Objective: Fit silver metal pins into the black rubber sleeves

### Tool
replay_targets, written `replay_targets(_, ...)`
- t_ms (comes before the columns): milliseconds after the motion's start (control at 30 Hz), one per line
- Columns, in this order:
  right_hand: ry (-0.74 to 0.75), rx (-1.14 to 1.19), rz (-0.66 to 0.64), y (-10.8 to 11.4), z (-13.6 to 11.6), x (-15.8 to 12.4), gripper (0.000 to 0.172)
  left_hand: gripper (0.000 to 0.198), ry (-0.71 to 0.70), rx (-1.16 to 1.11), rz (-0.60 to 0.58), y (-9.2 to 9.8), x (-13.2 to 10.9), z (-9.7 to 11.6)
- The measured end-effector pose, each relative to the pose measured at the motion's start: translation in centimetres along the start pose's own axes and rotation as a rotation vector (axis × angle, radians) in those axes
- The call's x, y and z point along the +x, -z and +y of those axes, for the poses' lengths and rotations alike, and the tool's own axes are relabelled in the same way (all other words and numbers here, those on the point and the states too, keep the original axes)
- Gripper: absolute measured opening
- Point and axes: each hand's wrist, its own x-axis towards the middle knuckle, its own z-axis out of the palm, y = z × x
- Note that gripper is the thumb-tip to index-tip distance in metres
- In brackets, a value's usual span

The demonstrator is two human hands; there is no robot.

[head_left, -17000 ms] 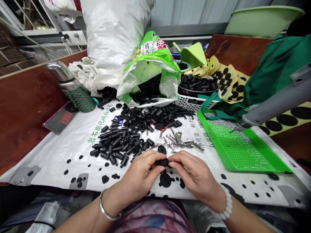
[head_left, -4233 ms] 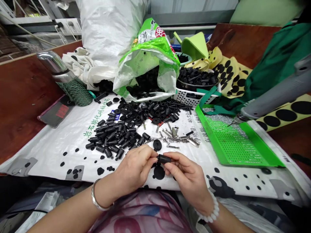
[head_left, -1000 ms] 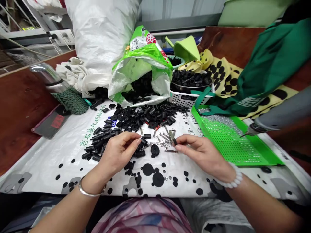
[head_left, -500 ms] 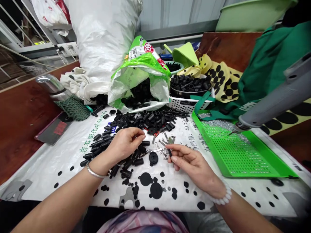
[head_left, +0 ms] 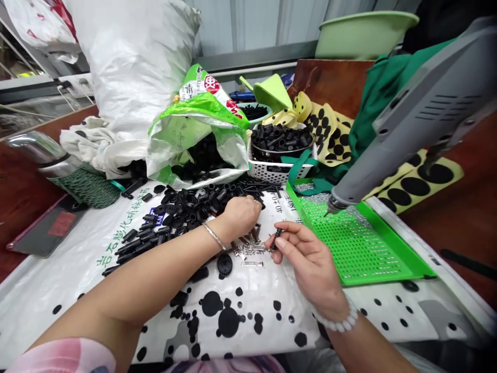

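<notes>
My left hand reaches forward over the heap of small black plastic parts on the white sheet, fingers curled down onto the parts at the heap's right end; what they hold is hidden. My right hand is pinched on a small black screw-like piece, held just above several flat metal clips lying between the two hands. A black round cap rests on the sheet below my left wrist.
A green perforated tray lies at the right with a grey hanging power screwdriver over it. Behind stand a white basket of black parts, a green-white bag, a large white sack, a steel flask and a phone.
My left hand has stretched forward and to the right into the black heap. My right hand stays near the clips with the small piece. The view has swung left and the screwdriver looms closer.
</notes>
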Motion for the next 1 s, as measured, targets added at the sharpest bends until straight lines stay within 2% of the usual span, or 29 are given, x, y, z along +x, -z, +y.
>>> replay_targets(133, 0.022, 0.002, 0.021, 0.3, 0.0, 0.0, 0.012, 0.019, 0.018, -0.038, 0.016, 0.8, -1.0, -0.7)
replay_targets(200, 0.036, -0.025, 0.061, 0.5, 0.3, 0.0, 0.011, 0.023, 0.047, -0.17, 0.048, 1.7, -2.5, -0.8)
replay_targets(267, 0.048, -0.049, 0.107, 0.6, 0.6, -0.1, 0.011, 0.027, 0.1, -0.497, 0.049, 2.4, -4.4, -0.6)
replay_targets(333, 0.051, -0.042, 0.109, 0.6, 0.8, -0.4, 0.012, 0.032, 0.164, -0.864, 0.0, 2.9, -6.6, -0.1)
replay_targets(433, 0.073, -0.07, 0.045, 0.1, 0.6, -1.3, 0.01, 0.036, 0.233, -1.159, -0.029, 3.2, -9.5, 0.9)
replay_targets(533, 0.219, -0.262, -0.008, -0.7, 0.0, -2.4, 0.014, 0.034, 0.269, -1.249, 0.008, 3.0, -11.4, 1.5)
replay_targets(667, 0.561, -0.52, -0.112, -1.5, -0.8, -3.6, 0.029, 0.03, 0.294, -1.302, 0.055, 2.6, -12.8, 1.9)
replay_targets(733, 0.633, -0.569, -0.158, -1.7, -1.0, -4.0, 0.034, 0.028, 0.308, -1.375, 0.068, 2.4, -13.4, 2.1)
replay_targets(867, 0.572, -0.572, -0.214, -1.8, -1.0, -4.8, 0.032, 0.03, 0.363, -1.611, 0.024, 2.3, -14.5, 2.4)
replay_targets(1000, 0.459, -0.541, -0.212, -1.8, -0.4, -5.3, 0.024, 0.03, 0.379, -1.724, -0.027, 2.0, -15.5, 2.4)
